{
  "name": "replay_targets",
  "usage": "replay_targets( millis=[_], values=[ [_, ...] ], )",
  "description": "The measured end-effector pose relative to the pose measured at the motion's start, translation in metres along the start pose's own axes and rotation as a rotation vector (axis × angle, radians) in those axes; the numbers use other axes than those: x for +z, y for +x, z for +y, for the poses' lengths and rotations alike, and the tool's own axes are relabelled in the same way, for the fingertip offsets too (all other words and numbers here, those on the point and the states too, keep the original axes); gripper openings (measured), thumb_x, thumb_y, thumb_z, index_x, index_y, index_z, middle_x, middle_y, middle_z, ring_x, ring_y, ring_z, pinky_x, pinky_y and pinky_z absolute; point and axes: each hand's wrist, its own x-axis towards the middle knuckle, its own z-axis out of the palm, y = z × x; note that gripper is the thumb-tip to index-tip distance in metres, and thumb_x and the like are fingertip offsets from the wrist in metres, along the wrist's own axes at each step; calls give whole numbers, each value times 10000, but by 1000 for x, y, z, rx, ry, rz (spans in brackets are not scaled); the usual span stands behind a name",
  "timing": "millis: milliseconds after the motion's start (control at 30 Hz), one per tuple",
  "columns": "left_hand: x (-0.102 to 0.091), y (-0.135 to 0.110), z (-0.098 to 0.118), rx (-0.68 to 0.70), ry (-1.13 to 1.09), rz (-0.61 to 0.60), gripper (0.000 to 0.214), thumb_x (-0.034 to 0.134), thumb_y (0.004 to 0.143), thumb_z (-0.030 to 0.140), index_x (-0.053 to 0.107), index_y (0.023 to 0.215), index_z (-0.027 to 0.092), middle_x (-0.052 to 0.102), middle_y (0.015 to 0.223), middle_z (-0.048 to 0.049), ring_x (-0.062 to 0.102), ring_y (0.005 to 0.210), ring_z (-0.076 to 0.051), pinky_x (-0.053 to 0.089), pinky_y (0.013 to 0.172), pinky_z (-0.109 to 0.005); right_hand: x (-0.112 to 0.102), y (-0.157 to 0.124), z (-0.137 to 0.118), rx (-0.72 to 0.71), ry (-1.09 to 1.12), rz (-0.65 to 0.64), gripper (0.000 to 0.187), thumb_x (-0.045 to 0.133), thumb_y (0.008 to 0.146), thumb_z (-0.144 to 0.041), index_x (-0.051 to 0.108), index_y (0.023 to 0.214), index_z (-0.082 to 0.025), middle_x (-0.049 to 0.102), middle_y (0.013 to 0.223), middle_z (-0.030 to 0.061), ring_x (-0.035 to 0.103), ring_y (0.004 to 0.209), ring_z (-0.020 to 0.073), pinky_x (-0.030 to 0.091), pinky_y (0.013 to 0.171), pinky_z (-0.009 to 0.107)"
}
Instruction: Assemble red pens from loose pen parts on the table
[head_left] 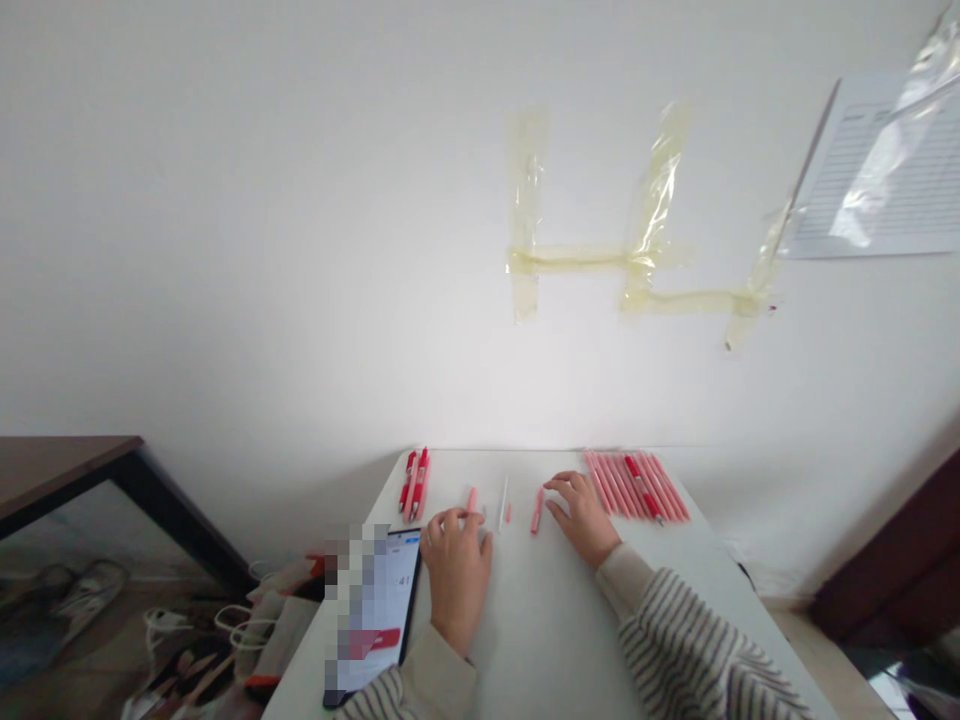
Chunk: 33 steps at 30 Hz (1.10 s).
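Observation:
On the white table lie parts of a pen taken apart. A pink pen barrel piece (472, 498) lies just beyond the fingertips of my left hand (456, 565), whose fingers are bent and slightly apart over the tabletop. Between the hands are a thin white refill (502, 503) and a small pink piece (509, 513). Another pink barrel piece (537, 511) is by the fingertips of my right hand (581, 515); thumb and forefinger are apart, and the forefinger is close to its upper end.
A row of pink pens (615, 485) with a red pen (643, 490) lies at the right. Several red and pink pens (415, 485) are grouped at the far left. A phone (382, 610) lies at the left edge. The wall (300, 250) stands behind the table.

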Motion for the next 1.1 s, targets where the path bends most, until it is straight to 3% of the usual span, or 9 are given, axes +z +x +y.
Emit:
replay_targets(
  millis=[133,300,600,867,1100],
  values=[
    [6,5,1,2,-13,38,220,601,833,257,738,1006,266,645,1125,-66,473,1125,-273,339,1014,-448,-3,18,-5,-80,-50,-24,269,560,923,-137,694,1123,-259,621,1193,98,535,1173,268,511,999,492],
    [9,14,1,-7,-13,75,222,585,855,265,741,1012,259,628,1126,-76,465,1124,-273,341,1008,-447,3,47,-11,-121,-104,-164,311,599,896,-99,738,1092,-296,643,1213,78,511,1192,262,503,992,464],
    [11,19,5,-33,-31,47,273,581,871,319,716,1103,265,623,1119,-62,467,1108,-264,342,980,-422,18,72,-19,-171,-56,-340,351,643,871,-113,769,1071,-372,621,1271,46,458,1232,259,458,1050,477],
    [14,25,8,-69,-13,39,228,586,869,312,738,1020,233,634,1123,-73,472,1127,-281,321,973,-429,33,79,-23,-175,-58,-354,300,677,849,-110,805,949,-362,650,1241,38,473,1200,257,456,1036,445],
    [13,26,8,-93,-10,35,297,561,885,274,715,1136,234,646,1138,-70,472,1128,-286,320,972,-432,39,84,-21,-217,-51,-364,196,703,861,-170,818,906,-323,675,1185,52,472,1181,253,443,1026,401]
  ],
)
